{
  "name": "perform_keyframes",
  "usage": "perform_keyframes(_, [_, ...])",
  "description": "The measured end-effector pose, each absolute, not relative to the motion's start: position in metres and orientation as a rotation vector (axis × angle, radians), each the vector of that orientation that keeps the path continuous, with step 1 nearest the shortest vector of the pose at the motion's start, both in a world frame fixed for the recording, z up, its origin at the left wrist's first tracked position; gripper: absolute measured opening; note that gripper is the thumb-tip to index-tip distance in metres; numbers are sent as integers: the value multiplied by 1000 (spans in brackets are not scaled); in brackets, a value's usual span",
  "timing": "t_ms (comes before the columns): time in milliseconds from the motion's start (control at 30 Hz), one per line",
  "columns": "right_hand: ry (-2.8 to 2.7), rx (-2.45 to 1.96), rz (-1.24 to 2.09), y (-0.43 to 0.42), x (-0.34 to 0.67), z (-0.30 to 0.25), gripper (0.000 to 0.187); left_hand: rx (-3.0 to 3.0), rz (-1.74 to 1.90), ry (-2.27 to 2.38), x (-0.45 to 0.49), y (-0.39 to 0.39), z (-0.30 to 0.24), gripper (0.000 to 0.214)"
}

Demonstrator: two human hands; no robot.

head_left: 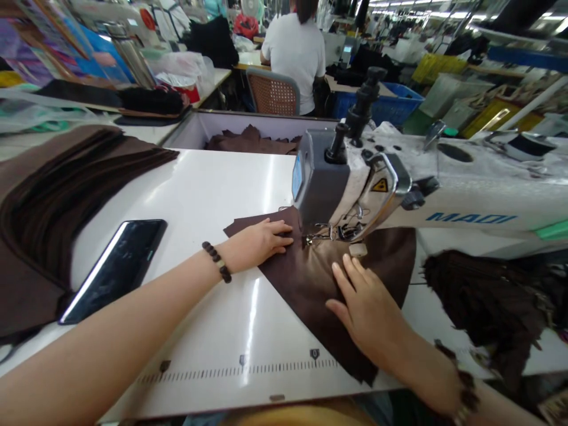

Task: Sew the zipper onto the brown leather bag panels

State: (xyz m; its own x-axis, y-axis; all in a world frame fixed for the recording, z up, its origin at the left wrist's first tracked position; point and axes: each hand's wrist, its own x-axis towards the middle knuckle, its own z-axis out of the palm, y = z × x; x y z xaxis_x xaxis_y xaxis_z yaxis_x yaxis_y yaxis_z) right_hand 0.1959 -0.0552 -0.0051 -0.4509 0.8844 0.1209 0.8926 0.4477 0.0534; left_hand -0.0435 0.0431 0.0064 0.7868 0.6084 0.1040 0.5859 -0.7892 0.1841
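Observation:
A dark brown fabric piece (306, 290) lies across the white table under the needle area of a sewing machine (346, 177). My left hand (261, 241) rests on the fabric's left part, fingers stretched toward the presser foot (308, 239). On the right part, my right hand (366, 302) lies flat with its fingers spread, just in front of the machine's head. Neither hand grips anything. A lamp lights the cloth around the needle. The machine's head hides part of the fabric behind it.
Left of my arm lies a black phone (115, 266), beside a thick stack of brown fabric pieces (89, 177). More dark cloth (488, 302) is bunched at the right. Behind the table, a bin (190, 133) holds brown pieces. A person in white (295, 56) sits further back.

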Motion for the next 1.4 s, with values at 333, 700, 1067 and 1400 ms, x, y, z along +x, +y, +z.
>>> perform_keyframes(333, [-2626, -1501, 56, -58, 175, 32, 30, 2897, 349, 1118, -4, -7, 15, 33])
perform_keyframes(700, [-2611, -1654, -7, -24, 175, 3, 43, 2797, 241, 1263, 4, -9, 6, 56])
perform_keyframes(1067, [-2516, -1701, -57, -30, 163, -1, 46, 2764, 177, 1293, 2, -5, 3, 69])
perform_keyframes(1400, [-2462, -1699, 39, -27, 167, -8, 52, 2799, 166, 1398, 9, -9, -7, 78])
